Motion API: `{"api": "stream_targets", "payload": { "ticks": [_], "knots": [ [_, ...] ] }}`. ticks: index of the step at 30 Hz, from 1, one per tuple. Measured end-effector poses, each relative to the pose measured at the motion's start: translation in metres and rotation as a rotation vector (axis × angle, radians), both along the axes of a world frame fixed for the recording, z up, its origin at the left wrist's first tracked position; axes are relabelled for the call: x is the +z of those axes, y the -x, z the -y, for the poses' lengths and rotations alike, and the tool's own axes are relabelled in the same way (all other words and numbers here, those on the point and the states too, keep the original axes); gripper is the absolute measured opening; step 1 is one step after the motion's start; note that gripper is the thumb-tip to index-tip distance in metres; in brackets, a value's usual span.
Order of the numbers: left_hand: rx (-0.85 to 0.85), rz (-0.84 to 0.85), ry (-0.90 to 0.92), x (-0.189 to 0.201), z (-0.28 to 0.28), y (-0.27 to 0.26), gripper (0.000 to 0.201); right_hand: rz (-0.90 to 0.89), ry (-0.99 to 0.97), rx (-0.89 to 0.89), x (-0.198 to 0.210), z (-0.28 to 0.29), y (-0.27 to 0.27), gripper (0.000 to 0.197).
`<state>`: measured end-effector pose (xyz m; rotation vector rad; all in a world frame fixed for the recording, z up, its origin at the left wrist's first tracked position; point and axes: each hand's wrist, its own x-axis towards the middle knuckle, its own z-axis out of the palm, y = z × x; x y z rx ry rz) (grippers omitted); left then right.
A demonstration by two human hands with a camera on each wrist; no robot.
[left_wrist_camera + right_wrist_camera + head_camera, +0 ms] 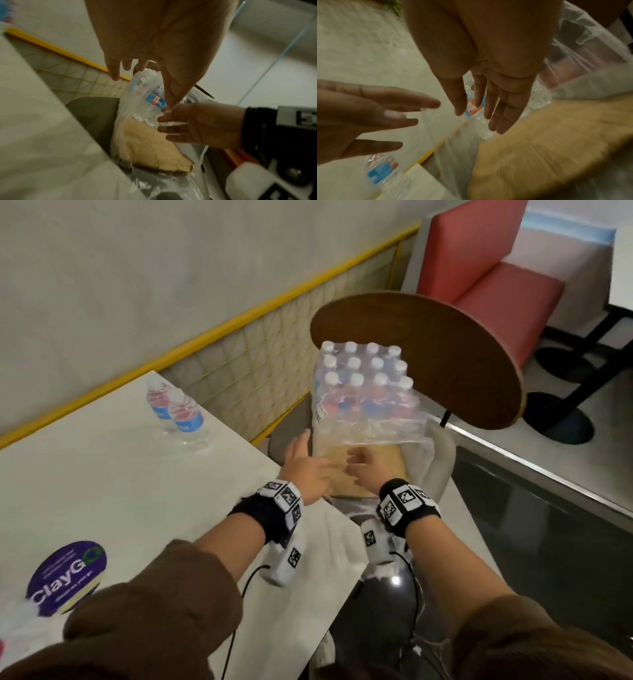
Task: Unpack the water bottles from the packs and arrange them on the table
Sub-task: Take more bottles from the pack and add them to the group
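Observation:
A shrink-wrapped pack of water bottles (368,392) stands on a cardboard tray (397,463) on a chair seat beside the white table (120,474). The near half of the tray is bare, and loose wrap (154,181) hangs over its front edge. Two blue-labelled bottles (178,410) stand upright at the table's far edge. My left hand (315,457) and right hand (356,465) hover side by side over the bare tray, fingers straight, holding nothing. In the wrist views, the left hand (142,89) and right hand (479,120) point at a front bottle (154,102) in the torn wrap.
The chair's curved wooden back (428,354) rises behind the pack. A yellow-framed mesh rail (239,337) runs along the wall by the table. A round purple sticker (68,577) lies on the near table. A red bench (479,268) stands at the far right.

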<state>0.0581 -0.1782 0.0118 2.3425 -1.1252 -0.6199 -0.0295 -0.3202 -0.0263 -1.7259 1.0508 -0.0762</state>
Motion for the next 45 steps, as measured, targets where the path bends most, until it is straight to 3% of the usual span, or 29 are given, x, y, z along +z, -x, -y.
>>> {"api": "stream_targets", "payload": {
  "ticks": [2, 7, 12, 15, 17, 19, 21, 24, 26, 29, 31, 35, 37, 39, 42, 45],
  "knots": [
    [-0.041, 0.046, -0.077, 0.003, 0.025, -0.005, 0.051, -0.058, 0.069, 0.015, 0.009, 0.025, -0.009, 0.048],
    [0.055, -0.013, 0.092, 0.003, 0.033, -0.006, 0.073, -0.215, 0.287, 0.203, 0.027, 0.068, -0.037, 0.052],
    [0.05, -0.003, 0.118, 0.0, 0.028, -0.001, 0.072, -0.547, 0.604, 0.51, 0.029, 0.088, -0.049, 0.061],
    [0.053, -0.019, 0.108, 0.003, 0.03, -0.004, 0.076, -0.595, 0.731, 0.493, 0.038, 0.088, -0.05, 0.063],
    [0.05, -0.025, 0.088, 0.004, 0.031, -0.005, 0.075, -0.606, 0.785, 0.586, 0.025, 0.088, -0.044, 0.072],
    [0.051, -0.034, 0.061, 0.002, 0.034, -0.007, 0.068, -0.519, 0.704, 0.526, 0.014, 0.084, -0.038, 0.082],
    [0.044, -0.04, 0.026, -0.002, 0.037, -0.008, 0.059, -0.414, 0.52, 0.402, 0.015, 0.079, -0.038, 0.079],
    [0.034, -0.04, -0.023, -0.002, 0.046, -0.007, 0.059, -0.174, 0.417, 0.31, 0.025, 0.071, -0.029, 0.034],
    [0.04, -0.072, -0.019, -0.002, 0.053, -0.01, 0.065, -0.062, 0.36, 0.343, 0.042, 0.048, -0.012, 0.035],
    [-0.038, -0.108, -0.082, -0.013, 0.059, -0.016, 0.071, -0.176, 0.178, 0.516, 0.036, 0.036, 0.002, 0.047],
    [-0.006, -0.158, -0.073, -0.018, 0.058, -0.017, 0.072, -0.184, 0.097, 0.494, 0.035, 0.044, 0.003, 0.039],
    [0.103, -0.195, -0.026, -0.024, 0.058, -0.018, 0.061, -0.337, 0.219, 0.27, 0.018, 0.088, -0.016, 0.025],
    [0.109, -0.221, -0.004, -0.025, 0.059, -0.017, 0.057, -0.299, 0.211, 0.2, 0.007, 0.115, -0.034, 0.039],
    [0.107, -0.239, 0.006, -0.028, 0.06, -0.016, 0.058, -0.202, 0.246, 0.213, -0.02, 0.152, -0.054, 0.061],
    [0.122, -0.246, -0.007, -0.03, 0.057, -0.014, 0.057, -0.302, 0.39, 0.302, -0.018, 0.164, -0.066, 0.05],
    [0.159, -0.247, -0.028, -0.028, 0.047, -0.011, 0.066, -0.486, 0.601, 0.379, -0.027, 0.146, -0.054, 0.058]
  ]
}}
